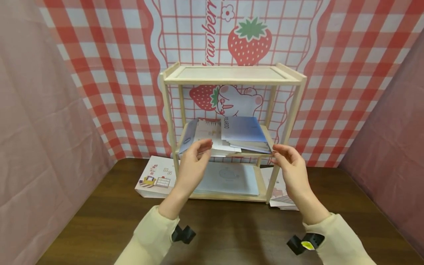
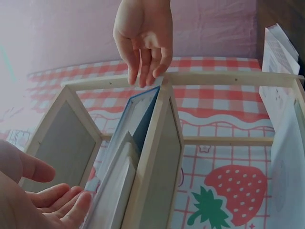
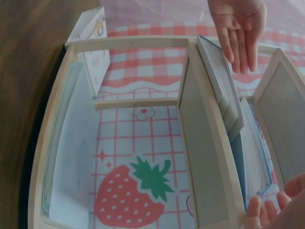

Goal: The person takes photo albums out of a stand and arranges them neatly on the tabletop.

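A light wooden two-tier rack (image 1: 235, 81) holds a small pile of books on its middle shelf. On the right of that shelf, a blue notebook (image 1: 246, 129) lies over other books, slightly askew. Left of it are a book with a pale room drawing (image 1: 208, 130) and a grey-blue book (image 1: 189, 138). My left hand (image 1: 195, 163) hovers in front of the books' left part, fingers loosely bent and holding nothing. At the shelf's right front corner is my right hand (image 1: 292, 167), its fingertips right by the lower book's corner (image 2: 155, 93); its fingers look extended in the left wrist view.
Pale blue folders or books (image 1: 228, 178) lie on the rack's bottom shelf. A white illustrated box or book stack (image 1: 157, 176) sits left of the rack on the brown table (image 1: 225, 228), another white stack (image 1: 281, 193) right. Behind hangs a red checked strawberry cloth (image 1: 122, 48).
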